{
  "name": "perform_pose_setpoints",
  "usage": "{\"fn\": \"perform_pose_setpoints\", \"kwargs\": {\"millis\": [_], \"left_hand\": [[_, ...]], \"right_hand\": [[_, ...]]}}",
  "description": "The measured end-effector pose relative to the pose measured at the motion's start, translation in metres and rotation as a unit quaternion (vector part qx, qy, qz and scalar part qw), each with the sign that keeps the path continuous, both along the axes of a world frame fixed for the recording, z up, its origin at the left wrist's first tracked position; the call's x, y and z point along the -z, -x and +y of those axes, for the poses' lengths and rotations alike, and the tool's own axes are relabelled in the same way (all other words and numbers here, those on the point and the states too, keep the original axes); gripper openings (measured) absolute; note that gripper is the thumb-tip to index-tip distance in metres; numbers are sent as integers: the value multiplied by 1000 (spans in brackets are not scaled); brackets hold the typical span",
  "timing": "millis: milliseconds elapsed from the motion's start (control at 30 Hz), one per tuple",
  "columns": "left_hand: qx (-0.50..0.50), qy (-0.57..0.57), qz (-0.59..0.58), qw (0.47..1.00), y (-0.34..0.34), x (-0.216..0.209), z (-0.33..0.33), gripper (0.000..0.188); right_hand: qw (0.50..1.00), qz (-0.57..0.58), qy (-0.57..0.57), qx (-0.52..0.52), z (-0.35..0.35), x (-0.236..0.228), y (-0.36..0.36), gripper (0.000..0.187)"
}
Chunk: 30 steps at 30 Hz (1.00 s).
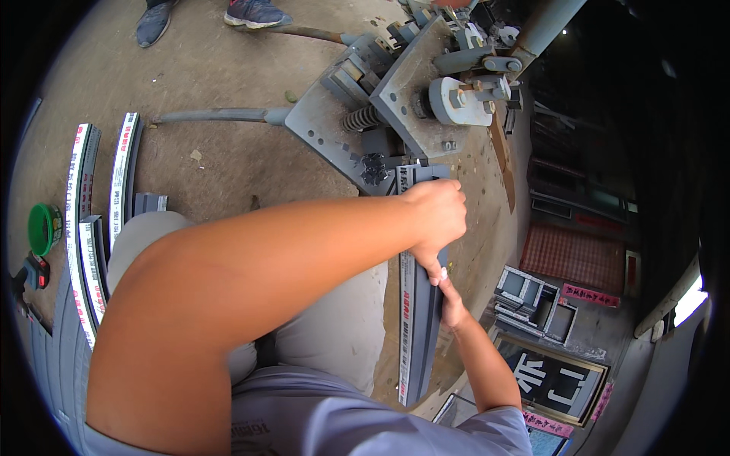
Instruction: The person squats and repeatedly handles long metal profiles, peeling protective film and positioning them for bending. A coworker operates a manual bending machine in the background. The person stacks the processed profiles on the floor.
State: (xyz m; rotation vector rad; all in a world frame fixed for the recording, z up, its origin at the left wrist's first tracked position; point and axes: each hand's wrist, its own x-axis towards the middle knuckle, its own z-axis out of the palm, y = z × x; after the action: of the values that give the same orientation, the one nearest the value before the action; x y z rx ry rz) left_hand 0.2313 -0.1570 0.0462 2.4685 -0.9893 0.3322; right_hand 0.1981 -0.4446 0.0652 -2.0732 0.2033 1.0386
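Observation:
A long dark grey metal profile (pixel 414 334) with a printed white protective film along one face stands lengthwise in front of me. Its far end meets the lower corner of a grey steel punching machine (pixel 418 83), though my hand partly covers that end. My left hand (pixel 439 216) reaches across my body and is closed over the profile close to the machine. Just nearer to me, my right hand (pixel 452 304) grips the profile's right side, its fingers mostly hidden behind it. A coil spring (pixel 363 118) and black tape (pixel 373 169) show on the machine.
More film-covered profiles (pixel 76 205) lie at the left, beside a green tub (pixel 45 229) and a power tool (pixel 36 271). Another person's shoes (pixel 257 13) are at the far left. Stacked frames (pixel 532 304) and a framed sign (pixel 551 380) stand at the right.

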Motion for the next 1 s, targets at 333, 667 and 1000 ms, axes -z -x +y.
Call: {"fn": "perform_pose_setpoints", "kwargs": {"millis": [333,667,1000], "left_hand": [[0,37,-21,999,5,6,6,77],[6,88,11,996,0,6,4,72],[10,84,13,996,2,7,3,71]], "right_hand": [[1000,5,-8,9,5,-4,8,87],[998,40,10,54,-5,-22,0,89],[997,55,-6,54,-16,-13,0,81]]}}
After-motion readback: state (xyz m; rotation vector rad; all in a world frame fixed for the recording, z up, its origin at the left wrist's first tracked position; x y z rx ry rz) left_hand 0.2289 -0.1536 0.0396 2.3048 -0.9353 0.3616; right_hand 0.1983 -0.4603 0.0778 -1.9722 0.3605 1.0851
